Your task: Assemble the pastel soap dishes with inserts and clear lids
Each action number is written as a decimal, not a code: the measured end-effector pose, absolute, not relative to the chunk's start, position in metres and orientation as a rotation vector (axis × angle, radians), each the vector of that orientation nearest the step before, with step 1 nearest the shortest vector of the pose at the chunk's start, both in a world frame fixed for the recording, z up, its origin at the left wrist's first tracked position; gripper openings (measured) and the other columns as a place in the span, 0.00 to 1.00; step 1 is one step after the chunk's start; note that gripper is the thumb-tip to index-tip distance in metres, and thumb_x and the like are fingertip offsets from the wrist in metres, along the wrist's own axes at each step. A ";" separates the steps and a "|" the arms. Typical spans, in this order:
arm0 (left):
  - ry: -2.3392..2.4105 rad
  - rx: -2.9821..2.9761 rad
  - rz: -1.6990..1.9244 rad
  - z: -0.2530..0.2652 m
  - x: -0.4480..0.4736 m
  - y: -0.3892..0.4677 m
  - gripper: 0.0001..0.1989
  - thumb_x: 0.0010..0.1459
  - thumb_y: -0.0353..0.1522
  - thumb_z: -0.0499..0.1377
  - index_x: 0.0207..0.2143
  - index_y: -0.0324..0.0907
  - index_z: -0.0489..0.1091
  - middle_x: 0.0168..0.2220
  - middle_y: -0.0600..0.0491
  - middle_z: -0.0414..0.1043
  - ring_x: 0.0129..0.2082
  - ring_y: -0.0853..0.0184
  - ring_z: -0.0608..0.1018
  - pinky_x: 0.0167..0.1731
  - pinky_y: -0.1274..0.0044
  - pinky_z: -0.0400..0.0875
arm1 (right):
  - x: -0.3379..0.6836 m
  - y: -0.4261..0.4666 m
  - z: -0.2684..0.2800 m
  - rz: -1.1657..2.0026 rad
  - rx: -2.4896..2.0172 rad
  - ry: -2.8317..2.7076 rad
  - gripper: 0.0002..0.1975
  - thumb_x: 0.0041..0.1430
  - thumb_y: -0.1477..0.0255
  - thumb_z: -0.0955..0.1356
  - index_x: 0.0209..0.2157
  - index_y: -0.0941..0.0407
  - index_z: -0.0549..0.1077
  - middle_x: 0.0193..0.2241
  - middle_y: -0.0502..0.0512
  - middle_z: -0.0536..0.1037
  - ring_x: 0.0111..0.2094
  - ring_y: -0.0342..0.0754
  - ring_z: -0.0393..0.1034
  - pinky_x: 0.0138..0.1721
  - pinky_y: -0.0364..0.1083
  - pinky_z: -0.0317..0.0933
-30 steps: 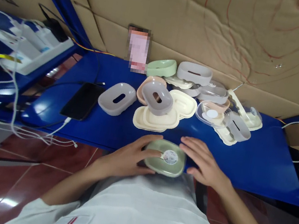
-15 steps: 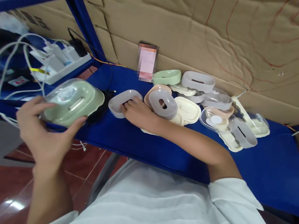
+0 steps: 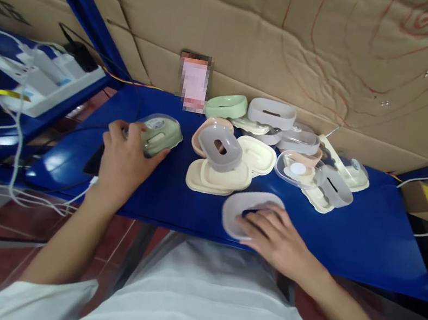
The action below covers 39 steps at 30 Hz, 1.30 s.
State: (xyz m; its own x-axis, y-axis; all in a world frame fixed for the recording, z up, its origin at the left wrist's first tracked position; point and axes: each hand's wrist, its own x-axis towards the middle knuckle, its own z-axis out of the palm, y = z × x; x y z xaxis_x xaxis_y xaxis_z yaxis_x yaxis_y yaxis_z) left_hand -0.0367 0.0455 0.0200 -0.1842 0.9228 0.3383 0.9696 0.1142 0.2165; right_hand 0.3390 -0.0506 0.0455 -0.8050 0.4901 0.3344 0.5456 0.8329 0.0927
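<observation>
My left hand [image 3: 124, 163] is wrapped round a green soap dish [image 3: 160, 137] with a clear lid, at the left part of the blue table. My right hand [image 3: 275, 234] grips a light grey oval soap dish part [image 3: 234, 214] near the table's front edge, its fingers reaching into the hollow over the slot. Between the hands lie cream oval trays [image 3: 208, 178], with a grey slotted oval part [image 3: 222, 147] resting on a peach one [image 3: 204, 127].
At the back stand a green oval ring [image 3: 227, 106] and a grey slotted part [image 3: 272, 114]. Clear-lidded pieces [image 3: 298, 169] are heaped to the right. A phone [image 3: 193, 82] leans on the cardboard wall [image 3: 236, 31]. Cables and a power strip [image 3: 62, 83] lie at left.
My left hand has brought the lidded green soap dish down and rightward to the table. The right hand has drawn the grey oval part from the left toward the front edge.
</observation>
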 end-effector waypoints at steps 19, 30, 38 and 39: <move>-1.612 -2.398 -0.844 0.015 0.003 0.016 0.18 0.73 0.36 0.56 0.61 0.41 0.69 0.57 0.39 0.75 0.59 0.50 0.77 0.59 0.60 0.72 | 0.387 -0.043 -0.002 -0.184 -1.321 -2.512 0.22 0.75 0.66 0.69 0.66 0.57 0.70 0.58 0.64 0.80 0.56 0.60 0.75 0.62 0.61 0.62; -1.251 -2.717 -0.797 -0.021 0.049 -0.007 0.10 0.72 0.34 0.61 0.53 0.44 0.75 0.54 0.43 0.78 0.59 0.51 0.76 0.58 0.60 0.69 | 0.320 -0.030 0.015 -0.157 -1.158 -2.573 0.24 0.78 0.68 0.64 0.71 0.56 0.65 0.71 0.63 0.69 0.72 0.57 0.63 0.72 0.62 0.50; -1.497 -2.713 -1.064 -0.020 0.040 -0.007 0.07 0.66 0.30 0.66 0.45 0.44 0.72 0.53 0.44 0.74 0.56 0.53 0.76 0.55 0.62 0.70 | 0.363 -0.047 0.001 -0.129 -1.426 -2.420 0.32 0.75 0.61 0.68 0.74 0.52 0.60 0.71 0.66 0.68 0.71 0.62 0.64 0.70 0.64 0.53; -1.515 -2.717 -1.098 -0.020 0.039 -0.006 0.07 0.66 0.30 0.66 0.44 0.44 0.71 0.53 0.44 0.74 0.56 0.54 0.76 0.55 0.62 0.70 | 0.374 -0.051 -0.002 -0.150 -1.465 -2.378 0.30 0.75 0.62 0.68 0.74 0.52 0.62 0.70 0.65 0.70 0.70 0.62 0.66 0.70 0.64 0.54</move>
